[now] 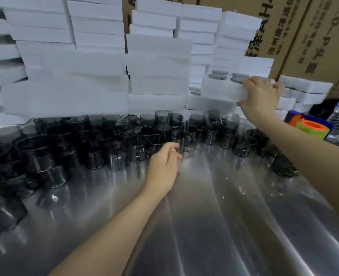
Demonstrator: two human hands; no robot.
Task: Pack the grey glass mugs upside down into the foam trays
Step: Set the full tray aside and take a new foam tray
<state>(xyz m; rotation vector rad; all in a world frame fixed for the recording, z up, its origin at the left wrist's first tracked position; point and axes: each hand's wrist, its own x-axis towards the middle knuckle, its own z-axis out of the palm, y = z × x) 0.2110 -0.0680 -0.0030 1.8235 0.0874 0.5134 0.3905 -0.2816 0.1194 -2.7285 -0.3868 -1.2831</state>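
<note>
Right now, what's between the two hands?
Grey glass mugs on the shiny metal table, between left hand and right hand gripping a white foam tray; head view.

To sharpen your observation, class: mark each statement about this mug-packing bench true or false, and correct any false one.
1. The right hand grips a foam tray. True.
2. That tray is empty. False: grey mug bases show in its top.
3. The loose mugs stand on a wooden table. False: the table is shiny metal.
4. Cardboard boxes stand behind the foam stacks. True.
</note>
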